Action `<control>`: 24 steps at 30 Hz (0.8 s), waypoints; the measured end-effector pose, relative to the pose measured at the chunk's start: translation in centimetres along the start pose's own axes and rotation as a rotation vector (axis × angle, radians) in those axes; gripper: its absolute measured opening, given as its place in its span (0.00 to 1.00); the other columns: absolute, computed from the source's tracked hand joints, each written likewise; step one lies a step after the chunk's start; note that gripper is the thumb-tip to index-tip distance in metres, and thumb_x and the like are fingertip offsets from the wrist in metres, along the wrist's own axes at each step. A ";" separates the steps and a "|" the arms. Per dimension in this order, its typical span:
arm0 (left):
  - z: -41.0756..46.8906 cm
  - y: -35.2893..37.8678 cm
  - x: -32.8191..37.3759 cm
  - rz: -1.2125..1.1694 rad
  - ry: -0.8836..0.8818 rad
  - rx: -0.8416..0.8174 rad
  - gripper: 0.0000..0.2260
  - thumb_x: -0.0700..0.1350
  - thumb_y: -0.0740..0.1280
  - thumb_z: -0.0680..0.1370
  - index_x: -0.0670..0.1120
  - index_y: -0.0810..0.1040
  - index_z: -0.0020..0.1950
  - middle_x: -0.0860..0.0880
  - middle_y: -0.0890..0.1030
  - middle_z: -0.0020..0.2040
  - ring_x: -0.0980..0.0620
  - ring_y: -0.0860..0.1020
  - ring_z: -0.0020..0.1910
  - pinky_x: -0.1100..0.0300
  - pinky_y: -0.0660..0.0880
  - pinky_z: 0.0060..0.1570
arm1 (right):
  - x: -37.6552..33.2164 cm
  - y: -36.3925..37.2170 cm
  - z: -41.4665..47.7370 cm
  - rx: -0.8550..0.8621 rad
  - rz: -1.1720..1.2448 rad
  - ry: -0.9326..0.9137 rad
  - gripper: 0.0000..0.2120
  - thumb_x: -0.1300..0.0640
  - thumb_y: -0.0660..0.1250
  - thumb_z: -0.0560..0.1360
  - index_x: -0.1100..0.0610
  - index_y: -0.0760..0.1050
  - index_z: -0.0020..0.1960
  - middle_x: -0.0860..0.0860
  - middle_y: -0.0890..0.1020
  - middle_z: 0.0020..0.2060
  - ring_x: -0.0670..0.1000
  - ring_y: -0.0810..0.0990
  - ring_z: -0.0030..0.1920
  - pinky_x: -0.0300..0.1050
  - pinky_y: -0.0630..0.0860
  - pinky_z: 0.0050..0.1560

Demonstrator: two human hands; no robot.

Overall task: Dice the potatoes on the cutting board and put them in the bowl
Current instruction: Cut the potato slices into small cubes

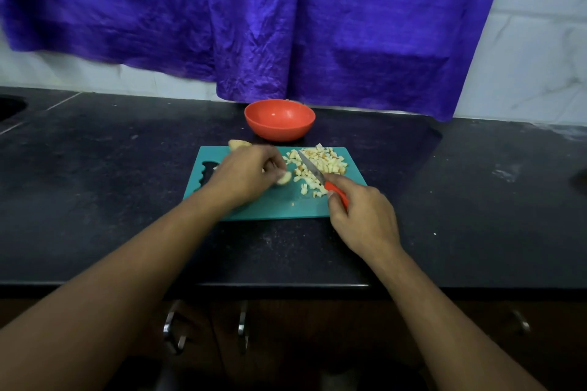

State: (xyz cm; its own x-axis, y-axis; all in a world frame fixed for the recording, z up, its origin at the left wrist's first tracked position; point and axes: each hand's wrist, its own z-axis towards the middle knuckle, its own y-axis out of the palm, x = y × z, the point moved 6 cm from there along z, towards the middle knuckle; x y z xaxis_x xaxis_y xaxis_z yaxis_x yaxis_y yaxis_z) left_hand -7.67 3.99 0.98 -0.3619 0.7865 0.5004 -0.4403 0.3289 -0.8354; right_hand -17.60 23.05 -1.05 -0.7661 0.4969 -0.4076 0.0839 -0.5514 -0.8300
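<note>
Head view: dicing in hand; our left hand (251,173) pinches a potato piece (285,179), right hand (362,216) grips the knife (313,168); next, we judge, aligned cuts.

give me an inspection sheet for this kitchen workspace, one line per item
surface: black counter with pale specks; a teal cutting board lies on it.
job's things: diced potato heaped on the board's right half; potato chunk not yet diced; another potato piece at the board's far edge; red bowl behind the board, no potato in it.
clutter: nothing seen
hands: left hand holds the potato chunk; right hand grips the knife by its red handle, blade over the dice.
cables: nothing seen
surroundings: purple curtain, white tiled wall, cabinet handles below the counter.
</note>
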 end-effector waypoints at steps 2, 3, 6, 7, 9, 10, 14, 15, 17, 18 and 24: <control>-1.2 0.8 -0.1 0.072 0.025 0.023 0.03 0.50 0.71 0.79 0.55 0.83 0.52 0.58 0.82 0.46 0.57 0.79 0.48 0.53 0.78 0.50 | -0.2 -0.1 0.0 -0.002 -0.006 -0.002 0.20 0.49 0.61 0.83 0.42 0.72 0.74 0.43 0.82 0.44 0.43 0.75 0.32 0.39 0.73 0.34; -1.7 0.9 -0.3 0.119 0.046 0.072 0.03 0.50 0.71 0.79 0.55 0.84 0.52 0.58 0.83 0.48 0.56 0.79 0.50 0.54 0.77 0.52 | -0.2 -0.1 -0.1 -0.001 -0.009 -0.005 0.20 0.49 0.61 0.83 0.42 0.72 0.74 0.44 0.83 0.46 0.43 0.76 0.33 0.40 0.75 0.35; -3.0 1.1 -0.5 0.225 0.127 0.228 0.05 0.51 0.71 0.79 0.53 0.85 0.52 0.55 0.83 0.51 0.52 0.77 0.54 0.52 0.75 0.55 | -0.2 -0.1 -0.1 -0.003 -0.026 -0.007 0.21 0.49 0.61 0.83 0.41 0.71 0.75 0.44 0.83 0.49 0.43 0.77 0.34 0.44 0.79 0.37; -3.3 0.9 -0.5 0.229 0.145 0.269 0.06 0.51 0.70 0.80 0.53 0.85 0.53 0.54 0.83 0.51 0.51 0.77 0.54 0.51 0.74 0.56 | -0.3 -0.1 -0.2 -0.010 -0.028 -0.006 0.21 0.49 0.61 0.83 0.41 0.70 0.75 0.44 0.83 0.48 0.44 0.77 0.34 0.43 0.79 0.37; -3.7 0.6 -0.6 0.223 0.167 0.329 0.07 0.53 0.68 0.80 0.53 0.84 0.53 0.55 0.83 0.52 0.51 0.76 0.56 0.49 0.73 0.57 | -0.4 -0.1 -0.3 -0.019 -0.027 -0.008 0.20 0.48 0.62 0.83 0.41 0.70 0.75 0.44 0.83 0.46 0.44 0.77 0.33 0.40 0.76 0.35; -3.8 0.6 -0.6 0.227 0.169 0.328 0.08 0.55 0.68 0.80 0.54 0.84 0.54 0.55 0.83 0.53 0.51 0.75 0.58 0.49 0.72 0.57 | -0.5 -0.1 -0.3 -0.015 -0.025 -0.011 0.20 0.48 0.62 0.83 0.41 0.71 0.75 0.44 0.82 0.45 0.43 0.77 0.33 0.39 0.74 0.34; -3.7 1.1 -0.8 0.253 0.155 0.273 0.12 0.62 0.66 0.78 0.57 0.83 0.52 0.56 0.81 0.54 0.52 0.73 0.61 0.48 0.68 0.56 | -1.1 -0.1 -0.6 -0.001 -0.062 -0.027 0.20 0.48 0.61 0.83 0.42 0.71 0.74 0.41 0.80 0.43 0.42 0.76 0.33 0.40 0.76 0.36; -3.7 1.2 -0.9 0.261 0.152 0.260 0.13 0.62 0.65 0.77 0.57 0.83 0.52 0.56 0.81 0.54 0.52 0.73 0.60 0.48 0.67 0.56 | -1.4 -0.1 -0.7 -0.009 -0.074 -0.033 0.20 0.48 0.61 0.83 0.41 0.71 0.75 0.41 0.79 0.43 0.42 0.76 0.35 0.41 0.77 0.38; -3.6 1.3 -0.9 0.275 0.135 0.241 0.14 0.62 0.64 0.76 0.57 0.83 0.53 0.57 0.80 0.53 0.52 0.72 0.58 0.49 0.66 0.55 | -2.2 -0.1 -1.2 -0.006 -0.055 -0.042 0.20 0.48 0.61 0.83 0.41 0.71 0.74 0.41 0.80 0.44 0.43 0.76 0.39 0.42 0.76 0.40; -3.6 1.3 -0.9 0.274 0.121 0.239 0.13 0.61 0.65 0.76 0.57 0.82 0.53 0.57 0.80 0.53 0.53 0.72 0.57 0.50 0.65 0.54 | -2.7 0.0 -1.5 0.007 -0.032 -0.050 0.20 0.49 0.61 0.82 0.41 0.71 0.74 0.43 0.81 0.45 0.44 0.77 0.40 0.43 0.77 0.41; -3.7 0.8 -0.9 0.225 0.085 0.270 0.08 0.58 0.68 0.77 0.57 0.83 0.52 0.59 0.82 0.50 0.54 0.72 0.53 0.53 0.63 0.50 | -5.7 1.3 -1.8 0.039 -0.003 -0.069 0.20 0.50 0.61 0.83 0.42 0.71 0.75 0.45 0.82 0.43 0.44 0.76 0.38 0.42 0.72 0.38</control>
State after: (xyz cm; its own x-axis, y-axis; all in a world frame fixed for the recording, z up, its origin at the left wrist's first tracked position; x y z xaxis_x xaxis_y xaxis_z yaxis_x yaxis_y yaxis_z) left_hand -4.67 5.49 -0.97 -0.4097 0.8679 0.2808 -0.5628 0.0017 -0.8266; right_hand -12.04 20.72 -0.50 -0.8086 0.4519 -0.3769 0.0581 -0.5761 -0.8153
